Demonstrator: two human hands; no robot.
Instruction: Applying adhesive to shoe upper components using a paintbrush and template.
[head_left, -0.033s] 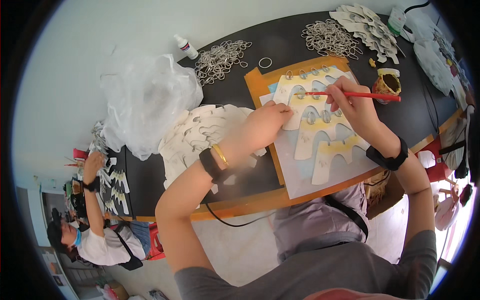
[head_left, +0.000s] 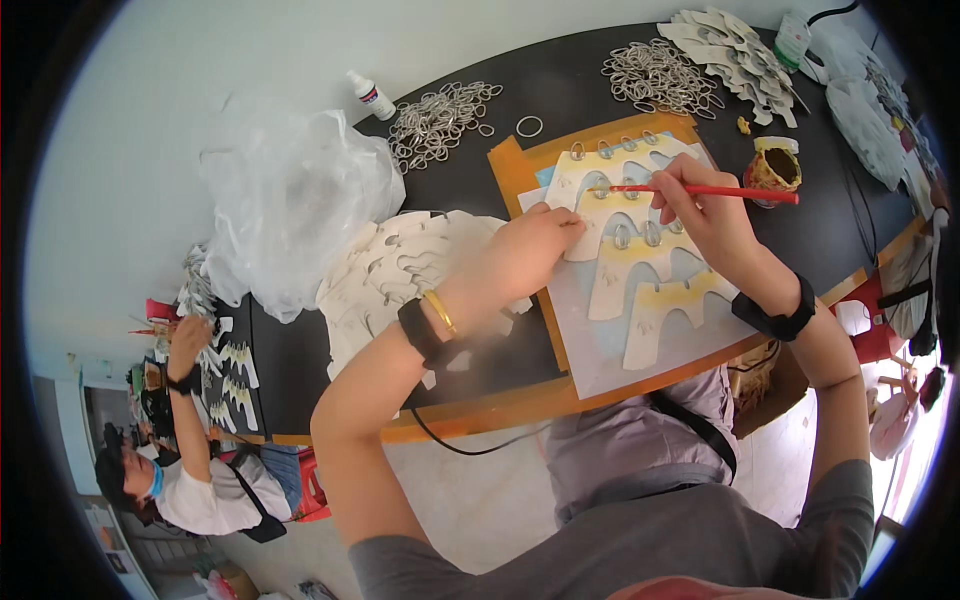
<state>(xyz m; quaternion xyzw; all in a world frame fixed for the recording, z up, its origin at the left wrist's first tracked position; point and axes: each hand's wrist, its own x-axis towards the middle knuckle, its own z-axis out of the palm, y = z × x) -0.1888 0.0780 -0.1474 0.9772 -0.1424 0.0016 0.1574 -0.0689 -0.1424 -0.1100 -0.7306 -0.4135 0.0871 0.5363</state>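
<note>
My right hand point(head_left: 708, 208) pinches a slim red paintbrush point(head_left: 755, 191). Its bristle end touches the yellow band near a metal ring on a cream cut-out piece. With fingers drawn together, my left hand point(head_left: 535, 245) holds the left edge of that same piece point(head_left: 566, 190). More cream pieces point(head_left: 606, 295) with arched cut-outs overlap below it on a white sheet point(head_left: 590, 365). Metal oval rings point(head_left: 622, 237) stand along the yellow bands of the upper pieces. The lowest piece point(head_left: 646, 335) shows a yellow band and no ring. Part of the upper piece is hidden behind my right hand.
An open jar point(head_left: 775, 178) stands right of my right hand. Ring heaps point(head_left: 440, 120), a white bottle point(head_left: 374, 96) and a plastic bag point(head_left: 300, 190) lie at the back. Stacked cream pieces point(head_left: 365, 265) sit left. A co-worker point(head_left: 215, 490) reaches over the table further left.
My hands and the paintbrush keep their place. The co-worker's raised hand has shifted slightly downward in the picture.
</note>
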